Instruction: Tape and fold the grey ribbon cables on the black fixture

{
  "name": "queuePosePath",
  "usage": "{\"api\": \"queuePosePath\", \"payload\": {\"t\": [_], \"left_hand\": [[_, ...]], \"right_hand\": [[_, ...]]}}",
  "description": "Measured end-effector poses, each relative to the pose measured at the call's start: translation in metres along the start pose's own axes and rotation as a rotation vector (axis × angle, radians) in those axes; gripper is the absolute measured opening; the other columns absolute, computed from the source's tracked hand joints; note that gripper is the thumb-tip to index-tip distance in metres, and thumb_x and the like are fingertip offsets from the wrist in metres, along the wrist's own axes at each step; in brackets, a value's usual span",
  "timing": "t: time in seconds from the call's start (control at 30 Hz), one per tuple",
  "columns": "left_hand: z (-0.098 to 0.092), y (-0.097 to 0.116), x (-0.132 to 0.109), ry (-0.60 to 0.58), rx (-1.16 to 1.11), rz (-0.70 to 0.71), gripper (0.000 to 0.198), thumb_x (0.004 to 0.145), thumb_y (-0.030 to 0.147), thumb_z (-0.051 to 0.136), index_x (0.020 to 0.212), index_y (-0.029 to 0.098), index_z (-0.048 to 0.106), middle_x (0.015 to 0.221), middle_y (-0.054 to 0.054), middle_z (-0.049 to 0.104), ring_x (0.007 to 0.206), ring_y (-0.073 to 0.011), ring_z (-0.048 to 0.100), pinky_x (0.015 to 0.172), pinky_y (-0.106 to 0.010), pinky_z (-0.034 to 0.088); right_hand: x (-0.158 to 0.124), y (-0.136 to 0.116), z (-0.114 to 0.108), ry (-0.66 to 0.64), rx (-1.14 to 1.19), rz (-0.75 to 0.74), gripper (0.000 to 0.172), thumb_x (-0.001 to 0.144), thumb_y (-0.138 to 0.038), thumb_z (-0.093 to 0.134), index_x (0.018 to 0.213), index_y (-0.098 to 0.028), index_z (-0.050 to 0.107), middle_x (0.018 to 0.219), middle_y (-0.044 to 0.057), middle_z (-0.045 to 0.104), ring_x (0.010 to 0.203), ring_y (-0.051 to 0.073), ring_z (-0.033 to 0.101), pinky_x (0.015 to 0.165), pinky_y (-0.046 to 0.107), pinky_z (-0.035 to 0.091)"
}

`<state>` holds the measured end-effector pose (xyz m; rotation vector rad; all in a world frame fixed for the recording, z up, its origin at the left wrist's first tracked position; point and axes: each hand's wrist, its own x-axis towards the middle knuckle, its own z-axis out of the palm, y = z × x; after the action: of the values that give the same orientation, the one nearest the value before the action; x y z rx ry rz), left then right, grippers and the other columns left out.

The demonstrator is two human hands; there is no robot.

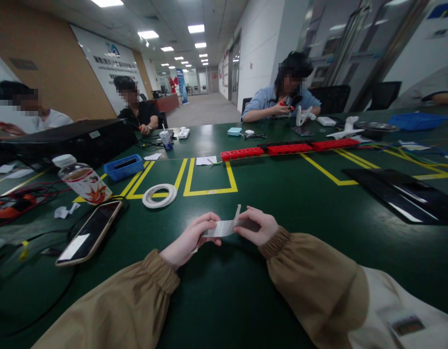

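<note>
Both my hands meet just above the green table [282, 203], close to my body. My left hand [190, 238] pinches the left end of a short pale strip [221, 228], which looks like a flat ribbon or tape piece. My right hand [255, 225] pinches its right end, where a small tab sticks up. Brown sleeves cover both forearms. A white tape roll [159, 195] lies flat on the table beyond my left hand.
A phone [89, 232] lies face up at left, near a bottle [83, 180] and a blue tray [123, 166]. Red bars [289, 148] run across the table's middle, with yellow floor-tape lines. A black flat panel [398, 194] lies at right. Three people sit at the far side.
</note>
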<state>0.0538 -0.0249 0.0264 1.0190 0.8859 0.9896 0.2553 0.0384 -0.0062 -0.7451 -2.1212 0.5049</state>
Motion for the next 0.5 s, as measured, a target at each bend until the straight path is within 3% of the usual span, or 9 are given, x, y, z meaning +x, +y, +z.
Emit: {"api": "queuePosePath", "payload": {"t": [0.17,0.33,0.5], "left_hand": [[-0.0054,0.0,-0.0001,-0.076,0.2,0.035,0.016,0.083,0.031,0.055,0.086,0.015,0.053,0.081,-0.001,0.058,0.068,-0.0118,0.059,0.068,-0.023,0.046],[-0.0033,0.0008,-0.0024,-0.128,0.266,0.005,0.023,0.081,0.037,0.059,0.091,0.016,0.056,0.086,-0.003,0.061,0.072,-0.0133,0.058,0.068,-0.023,0.045],[-0.011,0.0034,-0.0044,-0.182,0.284,0.002,0.04,0.089,0.045,0.043,0.106,0.014,0.06,0.091,-0.009,0.066,0.077,-0.0167,0.059,0.073,-0.025,0.045]], "right_hand": [[-0.0005,-0.008,-0.0018,-0.003,-0.132,0.126,0.032,0.079,-0.039,0.057,0.055,-0.018,0.053,0.053,-0.001,0.054,0.054,0.012,0.052,0.065,0.028,0.045],[0.0013,-0.0053,-0.0028,0.048,-0.203,0.173,0.042,0.079,-0.041,0.052,0.045,-0.018,0.041,0.042,-0.003,0.042,0.045,0.01,0.043,0.061,0.027,0.041],[0.0027,-0.0021,-0.0063,0.072,-0.22,0.188,0.043,0.08,-0.043,0.049,0.045,-0.018,0.045,0.044,-0.003,0.046,0.046,0.01,0.046,0.059,0.027,0.04]]}}
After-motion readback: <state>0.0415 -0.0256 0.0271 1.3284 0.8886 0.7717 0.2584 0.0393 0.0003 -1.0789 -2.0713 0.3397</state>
